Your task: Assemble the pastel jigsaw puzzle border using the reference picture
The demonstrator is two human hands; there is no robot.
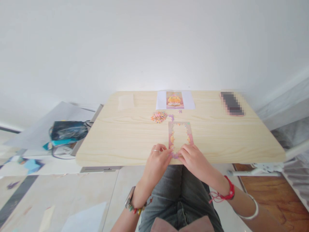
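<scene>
From the head camera, a jigsaw frame (pixel 180 137) lies on the wooden table (pixel 130 135), only its border built. Both hands meet at its six o'clock edge: left hand (pixel 158 158) and right hand (pixel 193 158), fingers curled, pressing pieces there; whether either pinches a loose piece, I cannot tell. Loose pieces (pixel 158 117) sit at eleven o'clock, reference picture (pixel 175 100) at twelve. Filling the middle looks next, which calls for fetching pieces.

Non-work items on and beside the table

Far edge: reference picture sheet (pixel 175 100), translucent bag (pixel 126 101) at left, pixelated dark device (pixel 231 103) at right. Left of the wooden table (pixel 125 135): dark bag (pixel 69 130) on a low grey surface.
</scene>
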